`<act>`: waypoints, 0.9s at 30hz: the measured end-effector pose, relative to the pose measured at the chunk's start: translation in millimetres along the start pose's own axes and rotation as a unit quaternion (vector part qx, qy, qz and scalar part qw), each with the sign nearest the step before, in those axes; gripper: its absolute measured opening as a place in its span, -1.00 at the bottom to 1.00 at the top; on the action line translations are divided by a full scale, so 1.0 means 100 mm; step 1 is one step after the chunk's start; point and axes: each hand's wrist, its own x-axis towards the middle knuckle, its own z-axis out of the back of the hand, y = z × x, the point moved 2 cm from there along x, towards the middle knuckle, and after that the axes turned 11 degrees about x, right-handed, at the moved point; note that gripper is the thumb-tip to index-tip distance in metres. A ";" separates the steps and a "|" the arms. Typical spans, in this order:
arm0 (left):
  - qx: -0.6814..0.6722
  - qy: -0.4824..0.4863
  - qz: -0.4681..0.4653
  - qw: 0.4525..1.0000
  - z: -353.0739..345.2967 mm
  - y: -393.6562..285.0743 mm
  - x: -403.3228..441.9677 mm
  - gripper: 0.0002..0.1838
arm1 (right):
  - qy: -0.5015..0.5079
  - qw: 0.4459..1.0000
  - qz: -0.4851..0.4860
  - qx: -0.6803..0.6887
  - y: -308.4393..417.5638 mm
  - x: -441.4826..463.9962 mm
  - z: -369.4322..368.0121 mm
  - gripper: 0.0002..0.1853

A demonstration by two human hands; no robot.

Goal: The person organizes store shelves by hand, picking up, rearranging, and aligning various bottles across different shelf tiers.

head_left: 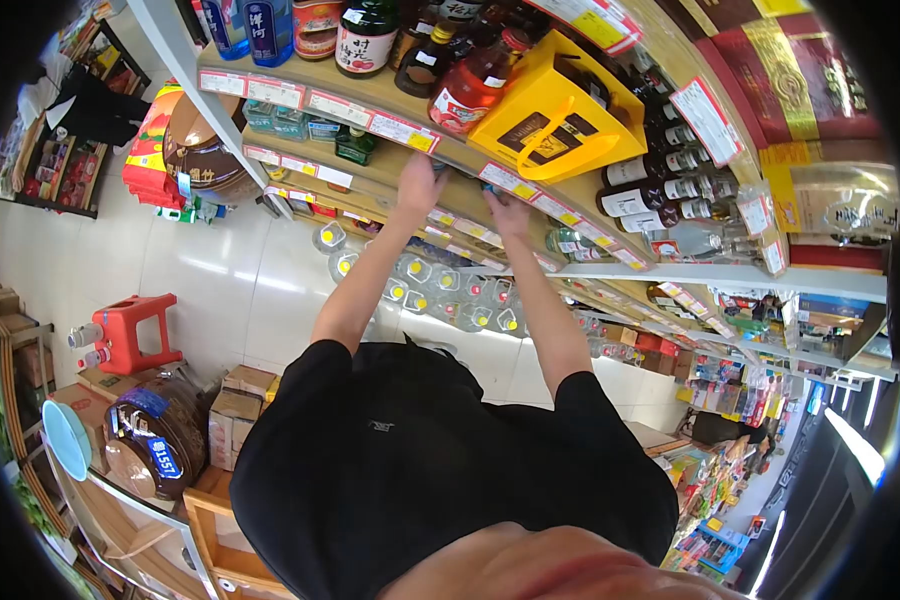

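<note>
Both my arms reach forward into the shelf level beneath the top row of bottles. My left hand point(422, 184) is at the shelf front with its fingers curled round something small and dark, mostly hidden under the shelf lip. To its right, my right hand point(509, 212) closes on a small bluish-green thing that I cannot make out. Left of my hands on the same level stand a dark green bottle point(355, 146) and several pale green boxes point(275, 120). Above them are a red-liquid bottle point(475, 85) and a yellow gift bag point(562, 110).
Price tags line the shelf edge point(370, 122). Dark bottles point(660, 180) lie to the right. Several clear jugs with yellow caps point(415, 268) stand on the floor below. A red stool point(140, 335) and a large brown jar point(155, 435) are behind at the left.
</note>
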 end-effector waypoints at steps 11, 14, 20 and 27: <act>-0.047 -0.067 0.066 0.994 0.79 0.62 -2.09 -0.61 | -0.001 0.999 -0.049 0.012 -0.34 -2.55 0.15 -0.69; -0.009 0.008 0.223 0.975 0.91 1.54 -3.08 -0.62 | 0.088 0.973 -0.158 -0.140 -2.00 -3.85 0.15 -0.62; 0.187 0.428 0.516 0.718 1.33 3.76 -5.50 -0.60 | -0.002 0.741 -0.664 0.095 -2.16 -5.76 1.05 -0.71; 0.296 0.447 0.466 0.704 0.93 3.21 -5.49 -0.68 | -0.058 0.737 -0.638 0.217 -2.57 -6.24 1.09 -0.75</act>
